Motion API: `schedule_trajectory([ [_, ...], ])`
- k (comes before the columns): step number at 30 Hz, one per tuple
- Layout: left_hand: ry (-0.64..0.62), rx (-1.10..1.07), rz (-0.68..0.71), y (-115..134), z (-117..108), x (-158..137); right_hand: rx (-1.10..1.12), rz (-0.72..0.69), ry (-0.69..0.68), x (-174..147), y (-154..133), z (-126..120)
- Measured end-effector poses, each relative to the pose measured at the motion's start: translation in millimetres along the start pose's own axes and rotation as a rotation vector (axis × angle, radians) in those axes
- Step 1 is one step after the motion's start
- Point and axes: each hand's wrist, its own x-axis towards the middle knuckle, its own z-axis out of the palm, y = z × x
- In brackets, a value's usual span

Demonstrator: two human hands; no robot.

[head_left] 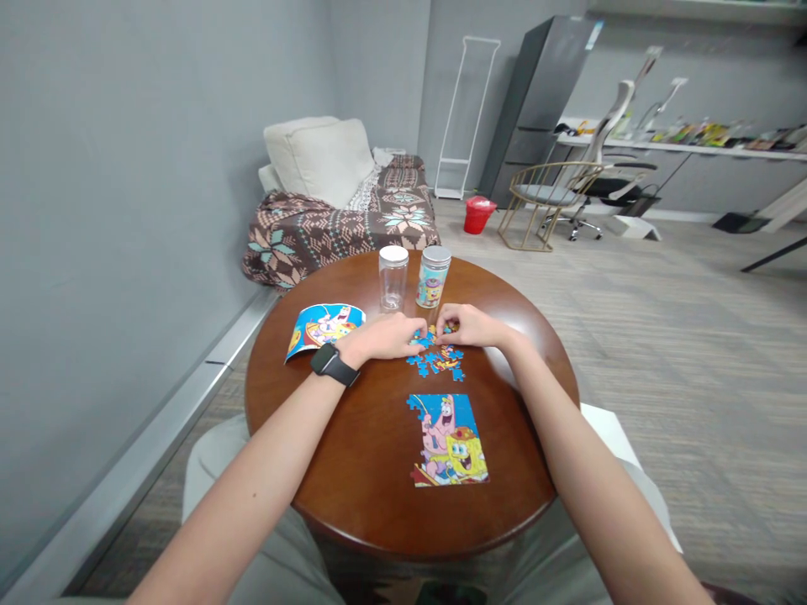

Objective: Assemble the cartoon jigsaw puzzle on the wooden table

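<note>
Loose jigsaw puzzle pieces (432, 361), mostly blue, lie in a small pile on the table. At the pile's left side is my left hand (392, 334), a black watch on its wrist; its thumb and forefinger are closed around a blue piece. Opposite it, my right hand (470, 326) bends its fingers down in a pinch on a puzzle piece, partly hidden by the fingers. Nearer to me lies a partly joined puzzle (450, 441) of cartoon figures, its left edge ragged. A curled picture sheet (324, 326) with similar figures rests left of my left hand.
Behind my hands stand a clear jar (393, 281) with a white lid and a printed jar (433, 281). The round wooden table (353, 454) has a sofa (340, 210) beyond it. A red bin (479, 216) and a wire chair (548, 197) stand on the floor.
</note>
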Motion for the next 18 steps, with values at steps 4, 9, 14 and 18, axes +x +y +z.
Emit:
schedule_trajectory([
  [4,0.013,-0.043,0.019,4,-5,-3,-0.006,0.019,-0.011,1,-2,1],
  [9,-0.012,-0.071,0.05,5,-7,-3,0.001,0.0,-0.024,1,-6,1],
  [14,0.011,-0.05,0.012,-3,-2,0,0.084,0.105,-0.056,-2,-11,-8],
  [18,0.013,-0.038,0.019,-9,1,1,0.106,0.19,-0.06,-6,-9,-16],
])
